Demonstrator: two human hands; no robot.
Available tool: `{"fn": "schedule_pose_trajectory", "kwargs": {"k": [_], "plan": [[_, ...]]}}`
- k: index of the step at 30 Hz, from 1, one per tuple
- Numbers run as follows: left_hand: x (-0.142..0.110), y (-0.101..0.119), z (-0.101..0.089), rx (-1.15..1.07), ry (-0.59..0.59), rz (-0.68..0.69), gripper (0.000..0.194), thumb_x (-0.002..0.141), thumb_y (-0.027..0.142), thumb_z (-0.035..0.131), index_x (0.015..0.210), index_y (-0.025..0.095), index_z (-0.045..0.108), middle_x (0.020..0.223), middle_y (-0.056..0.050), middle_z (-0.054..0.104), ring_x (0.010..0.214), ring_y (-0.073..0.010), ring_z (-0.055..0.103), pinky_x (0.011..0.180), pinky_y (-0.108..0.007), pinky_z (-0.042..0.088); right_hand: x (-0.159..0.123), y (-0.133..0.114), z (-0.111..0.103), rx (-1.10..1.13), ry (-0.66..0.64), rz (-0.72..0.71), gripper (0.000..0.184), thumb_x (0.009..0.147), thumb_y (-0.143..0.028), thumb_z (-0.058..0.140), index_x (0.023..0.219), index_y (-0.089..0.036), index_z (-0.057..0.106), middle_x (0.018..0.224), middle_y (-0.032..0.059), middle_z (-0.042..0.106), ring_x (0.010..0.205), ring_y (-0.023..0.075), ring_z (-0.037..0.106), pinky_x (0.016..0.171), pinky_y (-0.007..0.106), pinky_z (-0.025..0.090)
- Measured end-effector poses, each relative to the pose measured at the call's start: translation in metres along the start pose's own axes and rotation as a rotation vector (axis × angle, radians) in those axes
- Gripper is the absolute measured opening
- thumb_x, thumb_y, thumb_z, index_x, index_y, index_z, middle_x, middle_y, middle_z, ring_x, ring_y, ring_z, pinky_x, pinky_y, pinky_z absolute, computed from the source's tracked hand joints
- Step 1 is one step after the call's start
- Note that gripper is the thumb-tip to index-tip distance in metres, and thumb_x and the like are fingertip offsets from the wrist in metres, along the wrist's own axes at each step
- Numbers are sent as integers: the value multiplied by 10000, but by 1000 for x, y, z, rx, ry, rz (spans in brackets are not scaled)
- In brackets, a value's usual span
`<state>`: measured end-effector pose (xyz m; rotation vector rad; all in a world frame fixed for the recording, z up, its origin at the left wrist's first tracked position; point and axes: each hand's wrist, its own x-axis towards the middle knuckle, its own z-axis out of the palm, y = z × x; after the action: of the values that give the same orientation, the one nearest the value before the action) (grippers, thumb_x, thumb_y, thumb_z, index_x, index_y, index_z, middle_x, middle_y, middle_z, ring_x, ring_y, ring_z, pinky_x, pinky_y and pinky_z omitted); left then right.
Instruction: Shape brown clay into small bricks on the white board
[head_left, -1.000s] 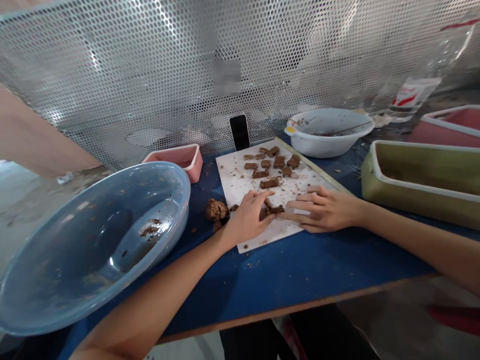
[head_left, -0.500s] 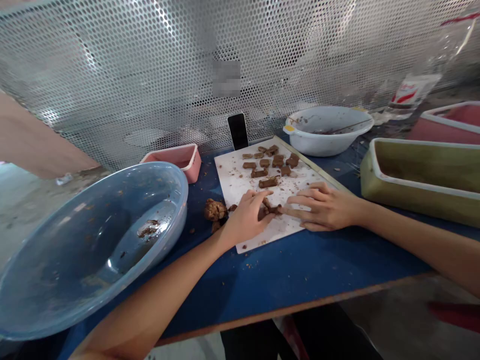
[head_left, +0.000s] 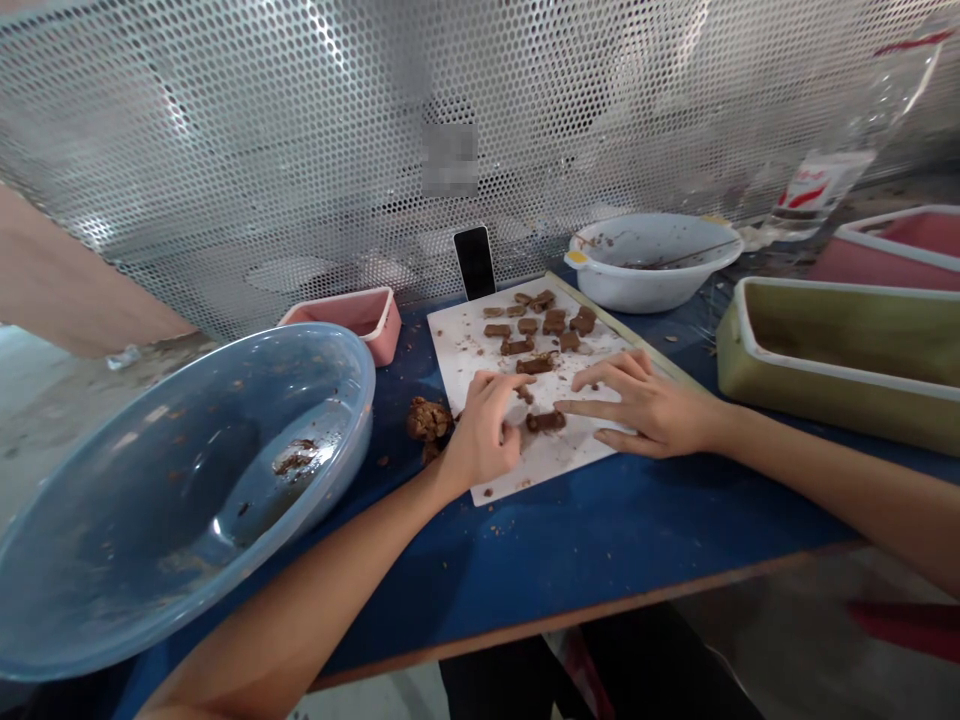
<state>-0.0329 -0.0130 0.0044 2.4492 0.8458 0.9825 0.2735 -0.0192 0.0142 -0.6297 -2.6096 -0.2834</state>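
A small brown clay piece [head_left: 546,421], short and thick with knobbed ends, lies on the white board [head_left: 517,485] between my hands. My left hand [head_left: 486,428] is just left of it, fingers bent and apart, with nothing seen in them. From the right, my right hand [head_left: 637,405] reaches over the board with fingers spread; a fingertip is at or very near the piece's right end. Clay crumbs [head_left: 525,394] lie just behind the piece. Farther back on the board are several shaped clay pieces [head_left: 535,365]. A rough clay lump [head_left: 427,418] sits left of my left hand.
A large blue basin [head_left: 187,480] fills the left side, a pink tray [head_left: 386,330] behind it. A phone [head_left: 475,262] leans against the perforated metal screen [head_left: 300,150]. Back right stand a white basin [head_left: 649,290], a green planter box [head_left: 825,385] and a plastic bottle [head_left: 821,190].
My left hand has drawn back to the left off the clay piece, which now shows whole. My right hand's fingers have spread and lifted slightly.
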Motion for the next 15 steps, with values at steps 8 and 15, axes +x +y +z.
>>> {"fn": "schedule_pose_trajectory", "kwargs": {"k": [8, 15], "plan": [[1, 2, 2, 13, -70, -47, 609, 891, 157, 642, 1475, 199, 475, 1325, -154, 613, 1273, -350, 517, 1105, -542, 511, 39, -27, 4, 146, -112, 154, 417, 1126, -469, 514, 1474, -319, 688, 1514, 162, 545, 1395, 379, 489, 1108, 619, 460], [3, 4, 3, 69, -145, -88, 663, 943, 354, 746, 1506, 194, 435, 1317, -176, 620, 1261, -368, 531, 1076, -560, 524, 32, -30, 10, 134, -119, 133, 448, 1119, -459, 525, 1513, -290, 653, 1523, 183, 536, 1368, 396, 490, 1091, 646, 459]]}}
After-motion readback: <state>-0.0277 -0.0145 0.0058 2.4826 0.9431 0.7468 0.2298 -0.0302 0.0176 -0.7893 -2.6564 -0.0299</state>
